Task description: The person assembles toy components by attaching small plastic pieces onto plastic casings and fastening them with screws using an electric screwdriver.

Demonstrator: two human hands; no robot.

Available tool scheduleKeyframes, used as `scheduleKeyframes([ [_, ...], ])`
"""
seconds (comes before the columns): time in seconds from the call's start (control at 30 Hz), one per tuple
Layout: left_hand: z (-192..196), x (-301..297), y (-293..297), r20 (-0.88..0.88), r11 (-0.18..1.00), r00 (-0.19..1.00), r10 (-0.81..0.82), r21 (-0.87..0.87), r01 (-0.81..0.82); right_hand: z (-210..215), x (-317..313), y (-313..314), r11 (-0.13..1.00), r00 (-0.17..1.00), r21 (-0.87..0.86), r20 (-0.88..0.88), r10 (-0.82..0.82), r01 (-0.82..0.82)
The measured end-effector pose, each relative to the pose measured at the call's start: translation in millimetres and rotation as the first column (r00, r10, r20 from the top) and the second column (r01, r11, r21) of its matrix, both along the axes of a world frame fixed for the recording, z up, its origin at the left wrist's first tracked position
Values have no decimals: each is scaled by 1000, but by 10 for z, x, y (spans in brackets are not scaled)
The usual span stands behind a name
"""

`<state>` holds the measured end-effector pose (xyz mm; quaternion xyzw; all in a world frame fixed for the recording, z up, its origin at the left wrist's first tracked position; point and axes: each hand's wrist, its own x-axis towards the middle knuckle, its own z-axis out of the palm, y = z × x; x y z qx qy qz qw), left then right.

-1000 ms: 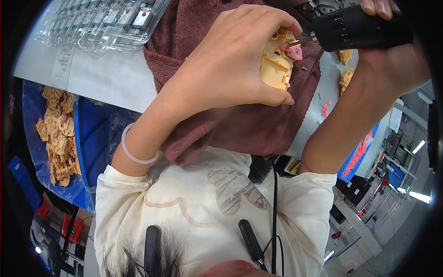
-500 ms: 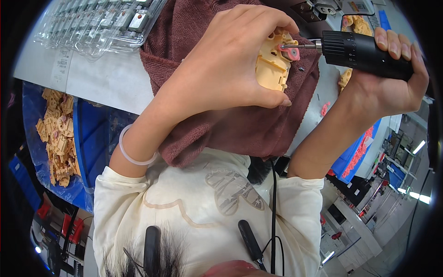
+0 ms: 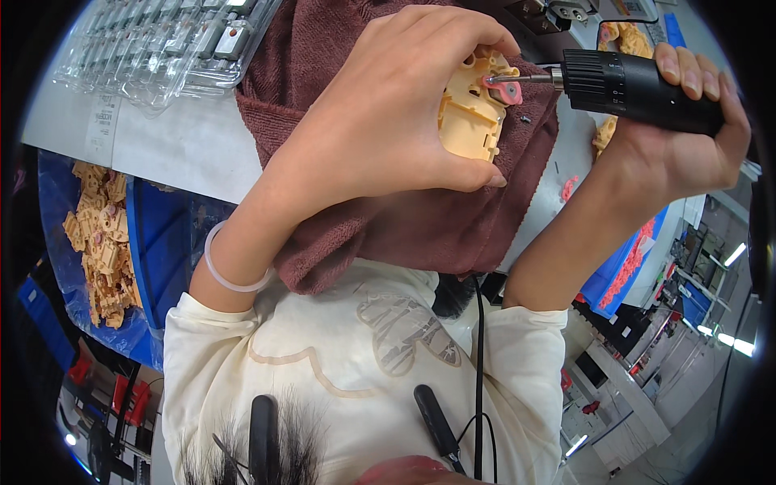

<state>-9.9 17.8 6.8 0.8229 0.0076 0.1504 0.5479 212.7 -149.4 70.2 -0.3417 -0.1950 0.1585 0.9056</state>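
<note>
My left hand (image 3: 396, 105) is closed around the edges of a yellow plastic housing (image 3: 471, 129), thumb at its near end and fingers at its far end. A pink plastic piece (image 3: 508, 91) sits on the housing's right part. In my right hand (image 3: 687, 145) is a black electric screwdriver (image 3: 622, 90), held level and pointing left. The tip of its metal bit meets the housing beside the pink piece; a screw under it cannot be made out. Beneath the housing lies a brown towel (image 3: 485, 230). A small dark screw (image 3: 525, 120) rests on the towel to the right.
Clear plastic trays (image 3: 153, 89) with metal parts stand at the far left. A blue bin (image 3: 149, 250) of yellow housings (image 3: 105, 242) is at the left. At the right are a blue bin (image 3: 602, 283) with pink pieces and more yellow parts (image 3: 606, 136). A machine (image 3: 570, 12) stands behind.
My left hand and the housing have shifted very slightly left. The screwdriver stays at nearly the same place, its bit still on the housing, and its front collar has shifted slightly.
</note>
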Motion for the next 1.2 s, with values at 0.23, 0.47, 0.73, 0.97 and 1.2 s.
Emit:
scheduleKeyframes([
  [0.23,18,8,12,-27,1000,1000,-8,26,8,-20,-393,227,962,964,-92,87,-250,257],
  [0.47,-118,6,-93,163,984,982,97,130,-119,21,-604,352,926,921,-107,193,-338,362],
  [0.73,39,-5,-6,-52,1000,999,4,-5,-4,55,-518,201,966,943,-93,257,-211,242],
  [0.97,24,-1,0,-48,999,999,-9,-39,7,69,-364,144,988,943,-86,319,-94,128],
  [1.2,43,2,11,-53,1000,999,-9,-8,8,67,-354,114,995,932,-88,362,-20,56],
])
